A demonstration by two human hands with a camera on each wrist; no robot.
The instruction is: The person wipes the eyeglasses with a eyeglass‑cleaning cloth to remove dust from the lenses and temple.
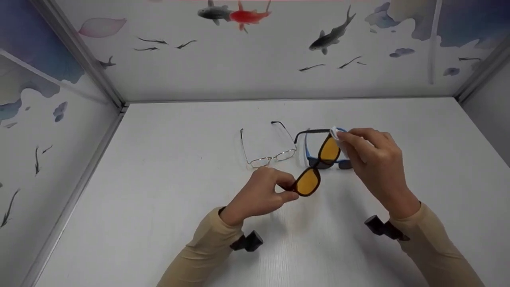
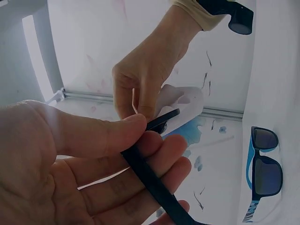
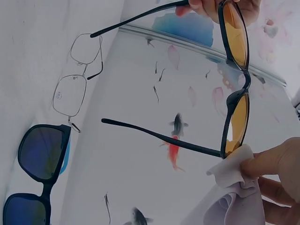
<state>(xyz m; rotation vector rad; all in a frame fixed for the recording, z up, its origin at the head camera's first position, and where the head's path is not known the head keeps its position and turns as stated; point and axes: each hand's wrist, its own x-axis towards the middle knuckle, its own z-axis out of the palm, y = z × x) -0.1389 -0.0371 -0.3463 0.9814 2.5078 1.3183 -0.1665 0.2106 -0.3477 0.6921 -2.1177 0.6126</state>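
Observation:
Black-framed glasses with yellow lenses (image 1: pixel 308 182) are held tilted above the table, temples unfolded. My left hand (image 1: pixel 261 193) pinches them by one temple near the hinge, between thumb and index finger. In the left wrist view that black temple (image 2: pixel 152 185) crosses in front of the other fingers. A white cloth (image 3: pixel 234 199) is pinched in my right hand (image 1: pixel 376 161), folded against the outer edge of the opposite lens. In the right wrist view the cloth touches the frame's corner by the hinge, and part of it drapes below the fingers.
Thin metal-framed glasses (image 1: pixel 261 162) lie on the white table (image 1: pixel 159 191) with temples unfolded. Beside them, partly behind the held pair, are dark-lensed sunglasses (image 2: pixel 268 176) with blue temples. Panels printed with fish (image 1: pixel 330 38) stand at the back and left.

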